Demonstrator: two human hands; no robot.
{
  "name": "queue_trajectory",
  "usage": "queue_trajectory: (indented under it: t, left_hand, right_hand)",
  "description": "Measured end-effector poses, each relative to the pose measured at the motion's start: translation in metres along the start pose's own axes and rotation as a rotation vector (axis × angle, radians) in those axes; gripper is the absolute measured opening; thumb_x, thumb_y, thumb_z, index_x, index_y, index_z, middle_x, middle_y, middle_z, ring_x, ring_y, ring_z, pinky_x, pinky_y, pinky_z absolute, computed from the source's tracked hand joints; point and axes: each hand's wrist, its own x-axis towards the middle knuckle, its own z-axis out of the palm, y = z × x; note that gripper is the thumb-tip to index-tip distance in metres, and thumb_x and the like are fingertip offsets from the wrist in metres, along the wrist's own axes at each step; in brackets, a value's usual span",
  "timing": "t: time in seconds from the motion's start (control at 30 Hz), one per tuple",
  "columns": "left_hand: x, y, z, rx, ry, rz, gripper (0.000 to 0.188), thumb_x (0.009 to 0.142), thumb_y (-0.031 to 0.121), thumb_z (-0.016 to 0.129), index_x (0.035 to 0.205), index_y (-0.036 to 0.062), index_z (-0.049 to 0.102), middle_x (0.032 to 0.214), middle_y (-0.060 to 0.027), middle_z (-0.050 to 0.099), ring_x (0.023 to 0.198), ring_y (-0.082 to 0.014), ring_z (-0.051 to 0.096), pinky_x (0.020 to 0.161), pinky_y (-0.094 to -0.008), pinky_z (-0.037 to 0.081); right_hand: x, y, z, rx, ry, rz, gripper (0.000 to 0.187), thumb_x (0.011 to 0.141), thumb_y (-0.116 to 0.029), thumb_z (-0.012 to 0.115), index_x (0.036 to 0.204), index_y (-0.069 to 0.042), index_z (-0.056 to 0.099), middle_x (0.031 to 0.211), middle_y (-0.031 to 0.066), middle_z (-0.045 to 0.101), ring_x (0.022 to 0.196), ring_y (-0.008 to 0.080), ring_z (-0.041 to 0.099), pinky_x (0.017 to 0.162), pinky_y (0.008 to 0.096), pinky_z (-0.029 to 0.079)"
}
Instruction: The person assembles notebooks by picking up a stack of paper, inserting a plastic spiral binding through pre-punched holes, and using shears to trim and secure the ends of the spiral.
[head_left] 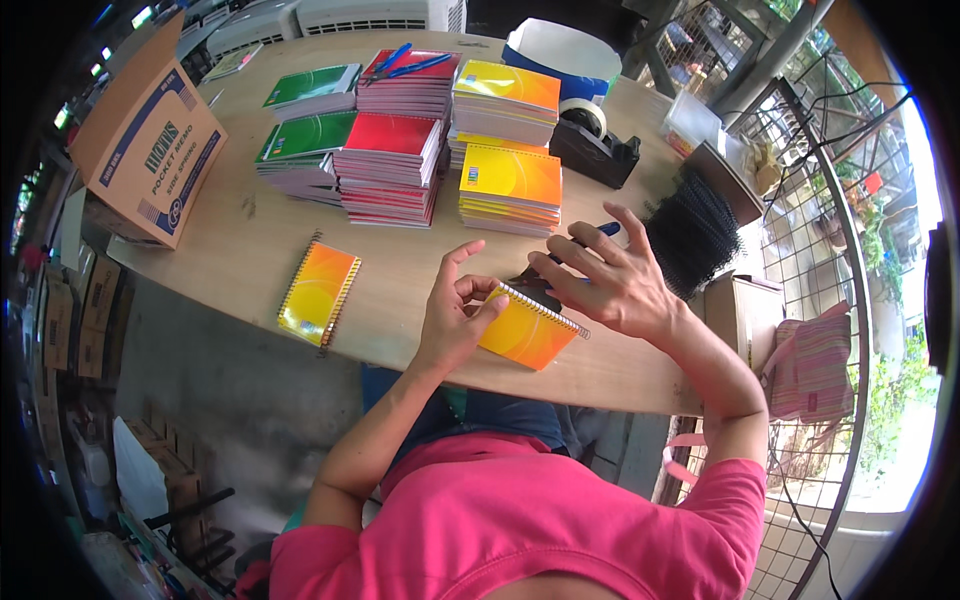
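Wooden table (395, 275), notebook stacks (388, 137) (green, red, yellow-orange), tape dispenser (592, 152), lone spiral notebook (320, 288).

A: What colour is the held notebook (530, 332) at centre?
B: Yellow blending into orange, matching the loose notebook (320, 290) at centre left.
A: And upper centre?
B: 2 green stacks (306, 136), 2 red stacks (390, 134), then yellow-and-orange stacks (512, 175).
A: Any patterns?
B: A pink-striped bag (812, 370), right side; dark blue bands on a brown carton (150, 175), upper left.
A: Elsewhere?
B: Tan tabletop (230, 225), black coils (695, 235) right of centre, bright pink shirt (540, 510) along the bottom.
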Motion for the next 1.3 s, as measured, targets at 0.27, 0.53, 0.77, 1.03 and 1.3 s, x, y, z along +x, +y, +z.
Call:
queue_trajectory:
  t: [0.27, 0.53, 0.77, 1.03, 1.3]
  left_hand:
    - [-0.006, -0.009, -0.004, 0.077, 0.012, 0.053, 0.072, 0.089, 0.002, 0.073, 0.149, 0.0106, 0.034, 0.101, -0.008, 0.068, 0.094, -0.0106, 0.065, 0.082, -0.0243, 0.053]
    - [-0.047, 0.036, -0.086, 0.074, 0.565, 0.243, 0.035, 0.096, 0.005, 0.065, 0.13, 0.0011, 0.06, 0.118, -0.007, 0.067, 0.094, -0.0101, 0.064, 0.085, -0.0232, 0.051]
    - [-0.066, 0.06, -0.201, 0.19, 0.856, 0.397, 0.025, 0.094, 0.0, 0.064, 0.119, -0.0019, 0.065, 0.095, -0.002, 0.065, 0.084, -0.0084, 0.058, 0.075, -0.0247, 0.048]
    - [0.046, 0.085, -0.207, 1.161, -0.243, 0.339, 0.011, 0.088, 0.007, 0.047, 0.085, 0.0029, 0.056, 0.078, -0.0104, 0.062, 0.079, -0.0311, 0.059, 0.073, -0.0395, 0.046]
    - [0.054, 0.024, -0.208, 1.357, -0.239, 0.484, 0.01, 0.089, 0.013, 0.051, 0.089, 0.0106, 0.06, 0.099, -0.0038, 0.059, 0.099, -0.0272, 0.054, 0.088, -0.0413, 0.041]
  right_hand:
    - [-0.005, -0.004, 0.003, 0.269, -0.226, 0.096, 0.034, 0.079, -0.028, 0.075, 0.105, -0.007, 0.073, 0.099, 0.0037, 0.069, 0.091, 0.0197, 0.069, 0.087, 0.04, 0.053]
    - [-0.052, -0.017, -0.005, 0.653, 0.08, 0.934, 0.027, 0.084, -0.011, 0.076, 0.108, 0.001, 0.073, 0.09, 0.0125, 0.069, 0.081, 0.0206, 0.07, 0.074, 0.0328, 0.054]
    - [-0.133, -0.034, 0.019, 0.434, 0.033, 1.19, 0.027, 0.084, -0.01, 0.076, 0.108, 0.002, 0.073, 0.091, 0.0123, 0.069, 0.085, 0.0204, 0.069, 0.08, 0.0324, 0.052]
    - [-0.161, -0.04, 0.061, 0.188, -0.088, 0.978, 0.035, 0.079, -0.014, 0.079, 0.112, -0.003, 0.072, 0.101, 0.0122, 0.065, 0.097, 0.0307, 0.063, 0.089, 0.0418, 0.05]
    - [-0.17, -0.047, 0.07, 0.157, -0.026, 0.948, 0.042, 0.075, -0.01, 0.08, 0.116, -0.004, 0.07, 0.107, 0.0136, 0.063, 0.103, 0.0333, 0.059, 0.093, 0.0449, 0.047]
